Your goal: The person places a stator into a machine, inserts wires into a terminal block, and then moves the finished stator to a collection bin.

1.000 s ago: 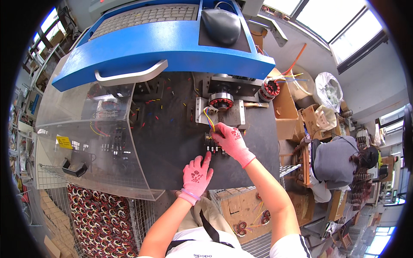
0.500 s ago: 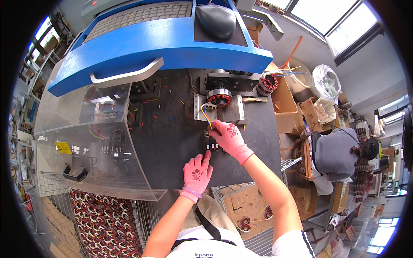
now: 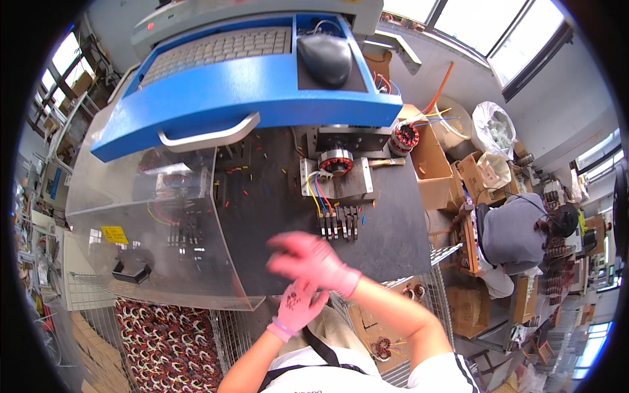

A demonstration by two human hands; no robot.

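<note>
My right hand [image 3: 313, 263], in a pink glove, is blurred in motion over the near edge of the dark worktop. Its fingers stretch leftward, apart, with nothing visible in them. Just below, my left hand [image 3: 298, 306], gloved alike, has its thumb spread and its fingertips partly covered by the right hand. Beyond both hands stands a row of black terminal clips [image 3: 338, 224]. Yellow, blue and red wires [image 3: 319, 190] run down to these clips from a round motor stator [image 3: 336, 162] with red windings, seated on a metal fixture [image 3: 357, 183].
A blue drawer [image 3: 262, 111] with keyboard and mouse overhangs the back. At left is a clear hinged cover [image 3: 164, 242]. Another stator [image 3: 404, 136] stands at the right rear beside a cardboard box [image 3: 434, 167]. Small coloured sleeves lie scattered. A person [image 3: 514, 229] sits at far right.
My right hand has left the wires and swung down and left, over my left hand. The left hand has drawn back from the clips. The wires now rest at the clips untouched.
</note>
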